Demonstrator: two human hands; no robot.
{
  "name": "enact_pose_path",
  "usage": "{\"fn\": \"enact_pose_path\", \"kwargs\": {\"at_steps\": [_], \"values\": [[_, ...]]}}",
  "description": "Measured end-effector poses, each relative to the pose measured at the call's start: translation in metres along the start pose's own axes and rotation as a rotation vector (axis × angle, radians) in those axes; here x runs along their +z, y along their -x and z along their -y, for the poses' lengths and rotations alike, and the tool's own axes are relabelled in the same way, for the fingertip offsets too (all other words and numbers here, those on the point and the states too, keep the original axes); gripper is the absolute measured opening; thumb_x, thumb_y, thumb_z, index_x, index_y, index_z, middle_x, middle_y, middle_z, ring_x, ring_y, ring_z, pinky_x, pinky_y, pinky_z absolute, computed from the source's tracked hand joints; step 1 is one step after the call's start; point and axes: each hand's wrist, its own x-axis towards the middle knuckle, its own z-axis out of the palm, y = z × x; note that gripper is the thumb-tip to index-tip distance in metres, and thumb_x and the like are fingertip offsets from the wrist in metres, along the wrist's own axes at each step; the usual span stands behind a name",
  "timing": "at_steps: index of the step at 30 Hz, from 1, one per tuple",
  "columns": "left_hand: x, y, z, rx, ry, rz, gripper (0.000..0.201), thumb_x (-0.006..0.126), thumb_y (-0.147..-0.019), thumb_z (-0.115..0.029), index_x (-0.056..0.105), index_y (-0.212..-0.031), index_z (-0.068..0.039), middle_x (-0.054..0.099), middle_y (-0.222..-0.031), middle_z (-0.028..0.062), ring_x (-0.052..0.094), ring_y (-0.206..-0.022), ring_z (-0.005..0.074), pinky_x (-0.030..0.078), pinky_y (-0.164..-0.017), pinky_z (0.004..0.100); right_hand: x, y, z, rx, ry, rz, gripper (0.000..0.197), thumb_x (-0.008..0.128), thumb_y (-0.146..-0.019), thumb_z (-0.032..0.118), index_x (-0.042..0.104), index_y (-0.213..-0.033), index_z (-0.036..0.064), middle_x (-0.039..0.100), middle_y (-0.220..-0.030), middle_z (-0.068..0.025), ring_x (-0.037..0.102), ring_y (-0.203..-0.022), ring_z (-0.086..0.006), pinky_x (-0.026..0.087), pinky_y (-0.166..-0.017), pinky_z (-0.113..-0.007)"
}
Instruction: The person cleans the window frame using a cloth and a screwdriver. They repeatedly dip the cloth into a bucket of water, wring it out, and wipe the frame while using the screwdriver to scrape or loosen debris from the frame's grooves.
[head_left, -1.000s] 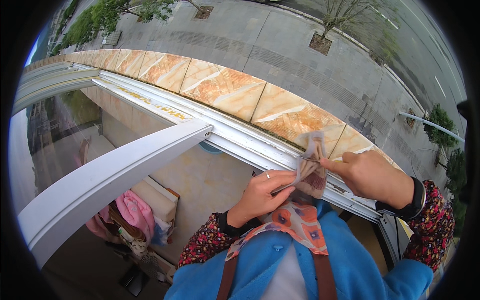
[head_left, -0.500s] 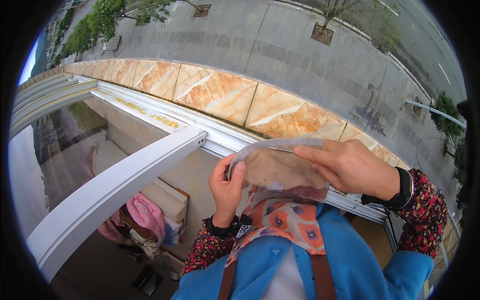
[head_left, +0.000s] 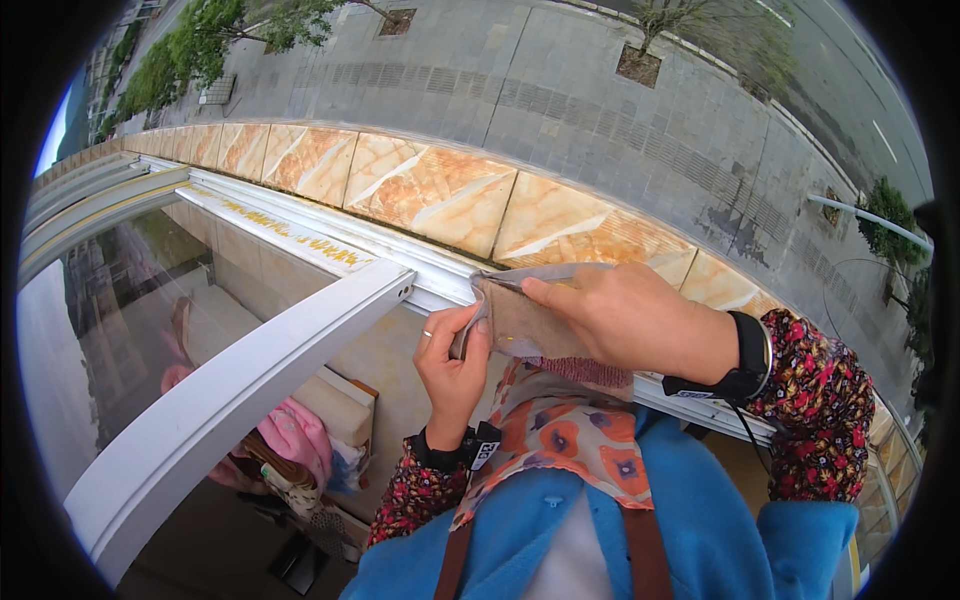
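A brown fabric piece (head_left: pixel 530 325) with a grey edging band and a dark red knitted part is held up in front of my chest. My left hand (head_left: pixel 455 355) is closed, pinching the folded grey band at the piece's left end between thumb and fingers. My right hand (head_left: pixel 635 315) is closed over its right side, thumb and index finger near the top edge. A thin dark line runs along the band by the right fingertips; I cannot make out what it is. My right palm and lower fingers hide part of the fabric.
White window frame tracks (head_left: pixel 430 270) run just beyond my hands, with an open glass sash (head_left: pixel 240 380) at left. A marbled tile ledge (head_left: pixel 430 195) lies outside, above a paved street (head_left: pixel 560 90). Pink cloth (head_left: pixel 295 440) lies inside at lower left.
My right hand has moved left, closer to my left hand. The grey band, earlier spread in an open curve, is now folded and bunched at the left end.
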Motion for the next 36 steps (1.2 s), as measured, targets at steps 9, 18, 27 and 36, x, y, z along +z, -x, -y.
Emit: {"fn": "enact_pose_path", "kwargs": {"at_steps": [9,18,27,36], "values": [[-0.009,-0.004,-0.002,-0.012,-0.021,-0.068,0.017,0.066,-0.086,0.003,0.07,-0.102,0.003,0.068,-0.097,0.0102,0.062,-0.088,0.0185,0.048,-0.08,0.0287,0.007,-0.016,0.013,-0.042,0.128,-0.004,0.04,0.065,-0.081,0.015,0.059,-0.115,-0.0039,0.066,-0.076,-0.0169,0.068,-0.071,-0.0327,0.054,-0.06,-0.043],[0.003,-0.001,-0.013,0.008,0.049,0.137,0.019,0.067,-0.084,0.004,0.071,-0.103,0.003,0.068,-0.092,0.011,0.064,-0.084,0.0182,0.051,-0.076,0.028,-0.003,-0.003,0.008,-0.121,0.126,0.044,0.044,0.06,-0.085,0.011,0.055,-0.127,-0.0025,0.062,-0.072,-0.0162,0.066,-0.068,-0.0325,0.053,-0.056,-0.043],[0.056,0.018,-0.047,0.338,0.31,0.812,0.034,0.065,-0.083,0.002,0.067,-0.117,-0.002,0.065,-0.105,0.0137,0.066,-0.092,0.0303,0.054,-0.078,0.0344,-0.007,0.108,0.098,0.365,0.711,0.468,0.05,0.057,-0.087,0.013,0.055,-0.133,-0.0084,0.063,-0.08,-0.0146,0.064,-0.068,-0.0212,0.049,-0.047,-0.032],[-0.004,-0.006,0.002,0.416,0.196,0.518,0.033,0.063,-0.082,0.003,0.068,-0.115,0.0,0.066,-0.108,0.0154,0.067,-0.096,0.0302,0.053,-0.082,0.0342,0.073,0.067,0.097,0.425,0.645,-0.192,0.051,0.058,-0.084,0.011,0.054,-0.134,0.0022,0.063,-0.093,-0.0192,0.067,-0.069,-0.0303,0.054,-0.055,-0.038]]}}
